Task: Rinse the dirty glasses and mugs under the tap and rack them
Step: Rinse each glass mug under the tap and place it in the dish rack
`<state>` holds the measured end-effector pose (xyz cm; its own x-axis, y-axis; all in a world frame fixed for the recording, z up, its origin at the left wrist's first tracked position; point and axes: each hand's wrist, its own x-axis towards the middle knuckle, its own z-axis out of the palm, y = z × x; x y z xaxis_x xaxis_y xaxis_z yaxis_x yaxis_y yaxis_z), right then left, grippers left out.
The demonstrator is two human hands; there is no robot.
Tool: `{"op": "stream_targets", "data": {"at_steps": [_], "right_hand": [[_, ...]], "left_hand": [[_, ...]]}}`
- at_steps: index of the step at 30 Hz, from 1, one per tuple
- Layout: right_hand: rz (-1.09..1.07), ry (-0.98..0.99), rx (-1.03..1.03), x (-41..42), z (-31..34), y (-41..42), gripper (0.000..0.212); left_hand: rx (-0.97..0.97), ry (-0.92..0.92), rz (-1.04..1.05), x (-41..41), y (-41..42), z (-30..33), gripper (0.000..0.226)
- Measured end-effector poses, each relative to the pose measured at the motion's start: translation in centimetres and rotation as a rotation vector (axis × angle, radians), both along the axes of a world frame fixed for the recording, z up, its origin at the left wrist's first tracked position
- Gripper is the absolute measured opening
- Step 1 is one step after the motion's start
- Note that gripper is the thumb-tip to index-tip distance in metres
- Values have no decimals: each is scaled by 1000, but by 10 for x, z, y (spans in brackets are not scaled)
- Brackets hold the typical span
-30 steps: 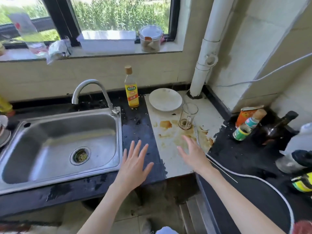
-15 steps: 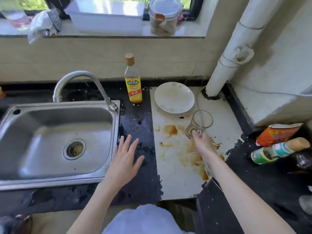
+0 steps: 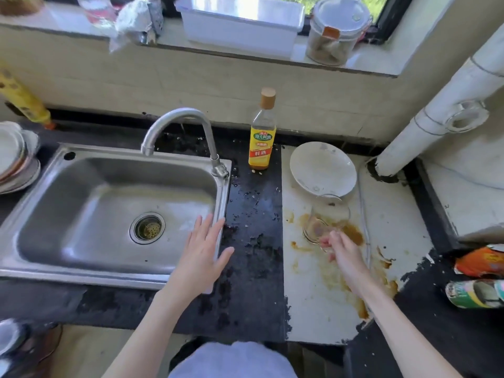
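Observation:
A clear drinking glass (image 3: 328, 214) with brown residue at its base is tilted on the stained white board, right of the sink. My right hand (image 3: 339, 248) grips the glass near its base; the fingers are blurred. Over the sink's right rim hovers my left hand (image 3: 203, 251), fingers spread and holding nothing. The curved steel tap (image 3: 177, 121) stands over the steel sink (image 3: 81, 274), and no water runs from it.
A yellow-labelled bottle (image 3: 261, 137) stands behind the board beside a white plate (image 3: 323, 167). Stacked plates (image 3: 15, 156) sit left of the sink. Cans and packets (image 3: 477, 293) lie at the right. A white pipe (image 3: 436, 113) rises at the back right.
My right hand reached forward and took hold of the glass, which now leans over. My left hand moved left over the sink's rim. The camera came closer and tilted down.

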<state>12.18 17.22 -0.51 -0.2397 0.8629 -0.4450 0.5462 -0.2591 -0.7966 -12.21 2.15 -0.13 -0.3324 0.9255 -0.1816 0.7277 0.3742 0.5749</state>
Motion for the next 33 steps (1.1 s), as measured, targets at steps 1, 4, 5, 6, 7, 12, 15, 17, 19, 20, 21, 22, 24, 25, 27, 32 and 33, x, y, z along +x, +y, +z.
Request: {"op": "stream_targets", "data": {"at_steps": [1, 4, 5, 6, 7, 12, 15, 17, 19, 20, 21, 22, 24, 25, 27, 32, 33], "right_hand": [[36, 10, 4, -14, 3, -4, 29], [136, 45, 1, -66, 7, -21, 32], [169, 54, -6, -86, 9, -27, 33], [194, 69, -18, -107, 9, -33, 34], [204, 97, -36, -127, 8, -39, 34], [320, 171, -104, -220, 4, -67, 32], [444, 170, -138, -258, 3, -77, 29], [471, 214, -184, -272, 0, -80, 31], [445, 269, -234, -281, -2, -81, 31], [433, 272, -233, -286, -2, -80, 31], [429, 264, -220, -291, -2, -78, 33], [427, 248, -198, -296, -3, -76, 36], [420, 171, -133, -308, -3, -67, 42], [393, 100, -52, -313, -5, -61, 42], [223, -69, 275, -319, -15, -40, 32], [42, -340, 444, -323, -53, 22, 49], [86, -368, 397, -324, -59, 27, 48]], "left_hand": [[2, -22, -11, -8, -1, -2, 61], [1, -119, -55, -39, -5, -6, 61], [1, -147, -68, -51, -6, -7, 62], [0, -170, -77, -65, -7, -6, 64], [6, -190, -84, -80, -8, -5, 66], [40, -322, -76, -156, -6, -4, 90], [45, -445, -121, -187, -3, -12, 102], [74, -552, -116, -202, -1, -20, 92], [144, -577, -94, -214, 0, -28, 80], [172, -571, -86, -218, 0, -32, 78], [189, -568, -68, -221, 0, -37, 77], [190, -577, -41, -224, 0, -42, 77], [180, -615, 24, -228, 2, -51, 74], [173, -629, 51, -230, 4, -57, 72], [151, -623, 74, -234, 7, -71, 70], [97, -549, 61, -238, 4, -101, 75], [85, -540, 61, -239, 3, -105, 76]]}}
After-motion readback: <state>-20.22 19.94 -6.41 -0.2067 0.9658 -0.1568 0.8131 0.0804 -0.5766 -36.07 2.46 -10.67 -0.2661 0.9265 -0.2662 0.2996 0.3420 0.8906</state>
